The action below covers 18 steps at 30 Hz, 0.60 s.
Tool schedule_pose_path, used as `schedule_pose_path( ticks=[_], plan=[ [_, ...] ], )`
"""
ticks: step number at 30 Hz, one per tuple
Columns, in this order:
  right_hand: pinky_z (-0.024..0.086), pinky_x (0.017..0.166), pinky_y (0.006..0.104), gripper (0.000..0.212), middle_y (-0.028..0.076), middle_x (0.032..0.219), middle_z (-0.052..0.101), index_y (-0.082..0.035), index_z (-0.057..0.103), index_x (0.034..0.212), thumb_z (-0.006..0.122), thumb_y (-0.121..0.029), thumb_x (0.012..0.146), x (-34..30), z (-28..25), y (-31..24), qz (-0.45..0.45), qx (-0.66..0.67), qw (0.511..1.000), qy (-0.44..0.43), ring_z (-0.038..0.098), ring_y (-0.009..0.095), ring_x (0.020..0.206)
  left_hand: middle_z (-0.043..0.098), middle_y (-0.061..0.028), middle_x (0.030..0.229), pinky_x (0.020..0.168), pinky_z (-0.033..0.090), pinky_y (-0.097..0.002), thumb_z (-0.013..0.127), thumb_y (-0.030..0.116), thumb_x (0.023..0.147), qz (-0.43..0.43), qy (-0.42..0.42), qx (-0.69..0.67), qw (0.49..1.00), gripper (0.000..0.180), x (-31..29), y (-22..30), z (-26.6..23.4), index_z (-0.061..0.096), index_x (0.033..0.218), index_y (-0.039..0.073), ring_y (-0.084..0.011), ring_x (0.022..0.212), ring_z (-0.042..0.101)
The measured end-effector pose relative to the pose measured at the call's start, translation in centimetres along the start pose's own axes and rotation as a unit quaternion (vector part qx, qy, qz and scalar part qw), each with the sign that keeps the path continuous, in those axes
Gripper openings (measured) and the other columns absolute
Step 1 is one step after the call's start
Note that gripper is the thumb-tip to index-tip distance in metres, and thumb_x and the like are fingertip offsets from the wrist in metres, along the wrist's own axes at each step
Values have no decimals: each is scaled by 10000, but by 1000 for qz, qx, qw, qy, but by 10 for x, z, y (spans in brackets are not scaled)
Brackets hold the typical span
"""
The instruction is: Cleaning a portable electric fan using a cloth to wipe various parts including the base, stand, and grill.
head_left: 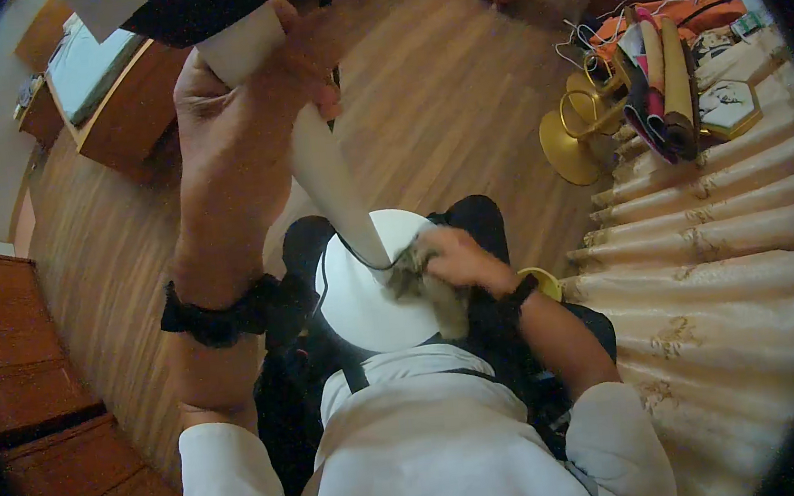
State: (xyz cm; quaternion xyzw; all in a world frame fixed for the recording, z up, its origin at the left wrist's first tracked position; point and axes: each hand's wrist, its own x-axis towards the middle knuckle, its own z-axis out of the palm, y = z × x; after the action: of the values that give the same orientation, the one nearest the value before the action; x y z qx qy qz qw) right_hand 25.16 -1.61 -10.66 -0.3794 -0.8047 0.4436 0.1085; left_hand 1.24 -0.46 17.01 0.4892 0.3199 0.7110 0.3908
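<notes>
- The left hand (233,82) is raised high and wrapped round a white stem (331,178); its grip hides a stretch of the stem, so several fingers are hard to make out.
- Above that hand a dark piece (202,8) with a pale part beside it runs off the upper edge — cut off, so I cannot tell its full shape.
- The stem slants down to a white disc (354,300), which lies over the person's lap between the dark-clad knees; the foot of the stem is partly covered by a cloth.
- The right hand (460,259) grasps that crumpled grey-green cloth (407,274) against the disc; its fingertips are lost in the folds, and a loose end hangs over the disc's right side.
- A thin dark cord (324,260) shows at the disc's left edge; where it ends is unclear.
- Beside the right wrist, something yellow (546,281) shows only a curved rim — the rest is hidden by the forearm.
- To the right, rolled fabrics (672,78) lie on a patterned cream cloth (698,300), near a gold stand (569,147); the small items behind them blur together.
</notes>
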Motion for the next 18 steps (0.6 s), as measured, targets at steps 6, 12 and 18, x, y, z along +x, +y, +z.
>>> schedule_pose_path(
  ticks=[6, 12, 18],
  plan=[
    [507, 861, 465, 432, 191, 1099, 592, -57, 580, 1177, 628, -93, 750, 47, -15, -13, 13, -96, 971, 220, 595, 422, 1008, 634, -17, 697, 545, 445, -251, 760, 173, 876, -14, -23, 29, 999, 168, 0, 2, -7, 648, 922, 56, -102, 597, 586],
    [508, 836, 498, 386, 174, 1101, 562, -73, 579, 1108, 656, -112, 731, 37, 0, -20, -22, -227, 961, 153, 596, 427, 975, 642, -35, 758, 553, 469, -270, 725, 122, 893, -27, -42, -34, 998, 112, 5, -2, -6, 639, 916, 54, -112, 635, 597],
    [512, 875, 474, 382, 183, 1045, 645, -65, 620, 1092, 717, -205, 749, -6, 0, -29, 15, -173, 984, -24, 636, 370, 1013, 633, -1, 781, 544, 481, -251, 754, 213, 892, -54, -8, 10, 998, 196, 8, -10, -13, 651, 994, 80, -90, 622, 591]
  ],
)
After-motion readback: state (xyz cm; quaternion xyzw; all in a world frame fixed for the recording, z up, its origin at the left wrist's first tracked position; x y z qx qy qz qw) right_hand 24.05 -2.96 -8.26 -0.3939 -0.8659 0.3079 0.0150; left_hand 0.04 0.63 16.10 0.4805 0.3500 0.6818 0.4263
